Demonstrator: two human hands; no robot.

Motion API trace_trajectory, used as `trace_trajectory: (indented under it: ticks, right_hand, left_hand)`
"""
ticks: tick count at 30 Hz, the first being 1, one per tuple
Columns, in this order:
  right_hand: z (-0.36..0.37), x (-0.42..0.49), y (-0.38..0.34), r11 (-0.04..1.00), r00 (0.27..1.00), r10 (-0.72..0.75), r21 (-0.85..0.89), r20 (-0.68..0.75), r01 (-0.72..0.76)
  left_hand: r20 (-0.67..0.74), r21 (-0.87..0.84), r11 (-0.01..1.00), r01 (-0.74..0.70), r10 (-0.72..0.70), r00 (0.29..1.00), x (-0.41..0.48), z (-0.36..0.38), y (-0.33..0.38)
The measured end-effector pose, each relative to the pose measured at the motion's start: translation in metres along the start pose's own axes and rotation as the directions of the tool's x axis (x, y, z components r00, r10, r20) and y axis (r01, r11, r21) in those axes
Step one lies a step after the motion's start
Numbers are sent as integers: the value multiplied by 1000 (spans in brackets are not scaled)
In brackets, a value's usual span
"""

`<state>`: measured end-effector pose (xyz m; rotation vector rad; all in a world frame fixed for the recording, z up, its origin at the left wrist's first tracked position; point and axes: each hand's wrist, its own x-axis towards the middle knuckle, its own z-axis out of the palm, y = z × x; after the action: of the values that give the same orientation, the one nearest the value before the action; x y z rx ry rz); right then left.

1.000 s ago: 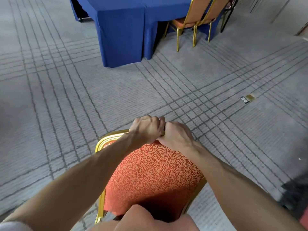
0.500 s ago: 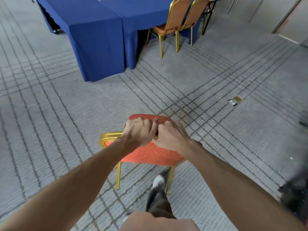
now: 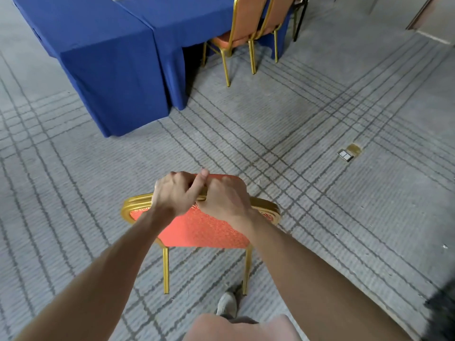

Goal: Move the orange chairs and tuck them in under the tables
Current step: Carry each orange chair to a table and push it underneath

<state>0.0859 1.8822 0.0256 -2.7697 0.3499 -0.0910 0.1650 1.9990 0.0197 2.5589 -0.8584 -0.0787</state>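
An orange chair (image 3: 197, 230) with a gold frame stands in front of me on the carpet, its back toward me. My left hand (image 3: 176, 193) and my right hand (image 3: 226, 198) grip the top rail of its back side by side, fingers curled over the gold edge. Two rear gold legs show below the backrest. Ahead stand tables under blue cloth (image 3: 110, 57), and two more orange chairs (image 3: 248, 25) sit pushed in at the far table's side.
Grey carpet with dark grid lines lies between me and the tables. A small floor socket with a brass lid (image 3: 349, 153) sits to the right. My shoe (image 3: 227, 303) is just behind the chair's legs. A dark object (image 3: 443, 313) is at the lower right edge.
The chair's back has tipped upright from leaning toward me, and its legs now show. The blue tables and tucked chairs are closer and larger. Both hands keep their grip.
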Motion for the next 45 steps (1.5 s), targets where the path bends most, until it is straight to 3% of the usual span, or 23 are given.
trace_trajectory:
  ticks: [6, 17, 23, 34, 37, 45]
  right_hand:
    - [-15, 56, 31, 996, 997, -73, 51, -21, 74]
    - [-47, 193, 76, 989, 999, -34, 142, -1, 34]
    - [-60, 310, 105, 983, 996, 73, 164, 54, -81]
    - [-86, 452, 173, 977, 958, 72, 173, 278, -123]
    - [-99, 482, 181, 988, 973, 60, 126, 225, -90]
    - [-142, 562, 203, 993, 993, -100, -64, 57, 104]
  left_hand:
    - [41, -42, 990, -131, 133, 990, 65, -2, 5]
    - [-122, 68, 996, -52, 60, 991, 209, 4, 6]
    - [-177, 97, 994, -48, 65, 982, 327, 11, -4]
    - [54, 20, 993, -112, 111, 992, 487, 18, 4]
    - [62, -15, 991, -130, 131, 989, 522, 11, 11]
    - [-110, -16, 995, -93, 91, 990, 607, 0, 15]
